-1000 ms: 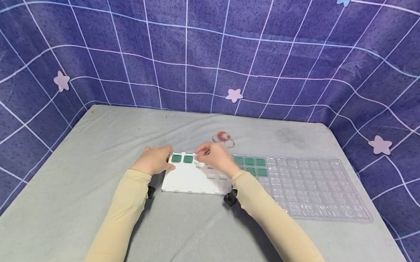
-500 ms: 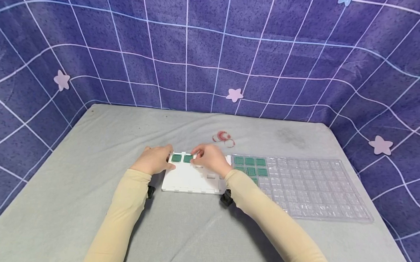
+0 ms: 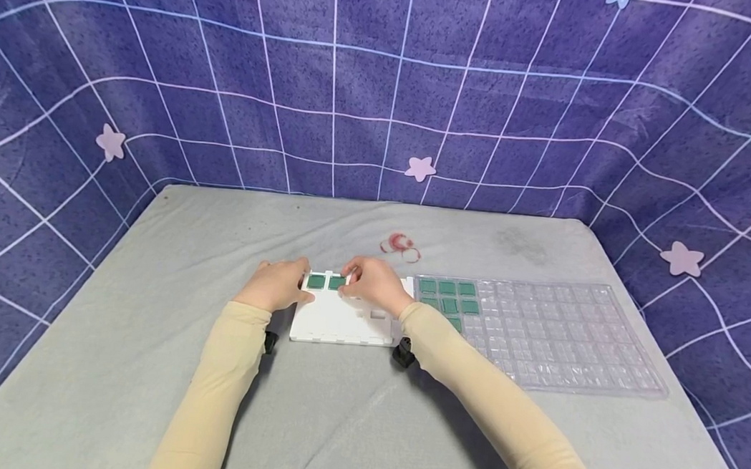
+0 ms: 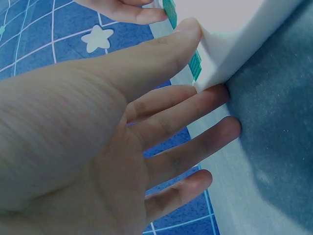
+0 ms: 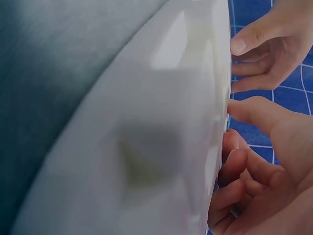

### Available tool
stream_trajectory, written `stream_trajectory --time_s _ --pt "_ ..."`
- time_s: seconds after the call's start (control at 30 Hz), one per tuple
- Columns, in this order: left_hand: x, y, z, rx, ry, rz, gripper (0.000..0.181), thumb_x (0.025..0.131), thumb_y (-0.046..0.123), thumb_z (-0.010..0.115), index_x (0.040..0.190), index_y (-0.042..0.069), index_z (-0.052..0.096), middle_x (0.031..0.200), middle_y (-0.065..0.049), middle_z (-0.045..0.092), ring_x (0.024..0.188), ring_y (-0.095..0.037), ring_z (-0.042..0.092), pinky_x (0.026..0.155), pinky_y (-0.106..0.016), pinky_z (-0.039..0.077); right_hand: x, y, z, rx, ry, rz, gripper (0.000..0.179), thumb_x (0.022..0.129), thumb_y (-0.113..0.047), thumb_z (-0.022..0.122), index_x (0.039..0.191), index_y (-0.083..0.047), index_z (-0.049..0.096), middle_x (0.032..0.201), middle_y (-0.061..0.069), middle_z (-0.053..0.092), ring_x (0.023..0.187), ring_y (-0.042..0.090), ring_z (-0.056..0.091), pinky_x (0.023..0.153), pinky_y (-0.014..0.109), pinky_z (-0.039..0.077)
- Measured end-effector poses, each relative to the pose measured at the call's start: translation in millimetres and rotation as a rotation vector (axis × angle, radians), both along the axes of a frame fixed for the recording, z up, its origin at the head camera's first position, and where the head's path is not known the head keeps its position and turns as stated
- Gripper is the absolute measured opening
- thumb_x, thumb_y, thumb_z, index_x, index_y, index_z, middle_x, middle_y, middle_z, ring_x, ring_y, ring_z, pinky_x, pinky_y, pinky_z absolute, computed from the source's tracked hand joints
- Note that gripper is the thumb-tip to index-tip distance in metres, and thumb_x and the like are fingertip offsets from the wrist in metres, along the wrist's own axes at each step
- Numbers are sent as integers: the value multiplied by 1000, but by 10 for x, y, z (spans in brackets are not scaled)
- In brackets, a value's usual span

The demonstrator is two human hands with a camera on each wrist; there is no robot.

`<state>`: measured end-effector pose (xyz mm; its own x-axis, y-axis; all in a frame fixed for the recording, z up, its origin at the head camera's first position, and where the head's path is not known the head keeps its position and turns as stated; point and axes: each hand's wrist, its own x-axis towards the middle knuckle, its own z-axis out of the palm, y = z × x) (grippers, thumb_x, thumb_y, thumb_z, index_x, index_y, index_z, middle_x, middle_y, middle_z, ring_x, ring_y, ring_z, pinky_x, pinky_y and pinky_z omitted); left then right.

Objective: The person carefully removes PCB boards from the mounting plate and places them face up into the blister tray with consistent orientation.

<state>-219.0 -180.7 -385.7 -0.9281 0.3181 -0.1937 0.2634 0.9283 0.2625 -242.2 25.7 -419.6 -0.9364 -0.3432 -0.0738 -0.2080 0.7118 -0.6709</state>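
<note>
A white tray (image 3: 334,322) lies on the table, with two green square chips in its back row at the left. My left hand (image 3: 274,286) grips the tray's left end. Its thumb (image 4: 183,36) is on top and its fingertips are against the side, near the left chip (image 3: 316,282). With thumb and index finger, my right hand (image 3: 375,283) pinches at the edges of the second chip (image 3: 335,283), partly covering it. In the right wrist view, the tray is blurred and the right thumb (image 5: 249,108) is close to its edge.
To the right of the white tray lies a clear plastic tray (image 3: 556,339) divided into small pockets. Several green chips (image 3: 447,288) sit in its left columns. Red ring-like marks (image 3: 401,245) show on the grey cloth (image 3: 339,404) behind. A purple curtain (image 3: 372,84) encloses the back and sides.
My right hand has moved slightly left, from beside the second chip to its edges, then stayed nearly still. My left hand keeps its hold on the white tray.
</note>
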Motion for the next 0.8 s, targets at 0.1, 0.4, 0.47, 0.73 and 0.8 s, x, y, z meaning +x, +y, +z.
stream_trajectory --time_s 0.1,0.4,0.47,0.73,0.8 --pt "-4 -2 2 0 3 -4 49 92 28 76 128 -1 59 99 -10 72 93 -29 67 90 -50 42 -6 -8 -11 9 28 6 28 85 -21 83 109 -12 73 86 -1 69 71 9 56 69 22 44" --pt "-10 4 2 -2 -2 -1 49 92 28 76 128 0 58 99 -10 72 91 -28 67 89 -49 42 -31 -10 -59 63 102 20 26 84 -26 83 106 -15 73 84 -4 70 72 7 58 69 23 45" --pt "-4 6 10 -1 -1 0 49 92 27 76 128 0 58 99 -10 72 91 -28 67 89 -49 42 -35 -7 -61 68 110 22 26 84 -26 83 105 -15 73 84 -4 70 71 7 58 69 23 45" --pt "20 5 15 8 7 -2 48 91 26 77 127 -1 59 98 -10 72 89 -28 67 89 -49 41 -36 -3 -56 48 103 22 26 85 -25 83 106 -14 74 84 -3 71 71 7 57 70 23 45" --pt "21 3 16 8 6 -4 48 91 27 77 127 -1 59 97 -10 72 88 -27 66 88 -49 41 -35 0 -54 36 92 20 26 85 -25 83 107 -14 74 84 -3 71 71 7 57 71 23 45"
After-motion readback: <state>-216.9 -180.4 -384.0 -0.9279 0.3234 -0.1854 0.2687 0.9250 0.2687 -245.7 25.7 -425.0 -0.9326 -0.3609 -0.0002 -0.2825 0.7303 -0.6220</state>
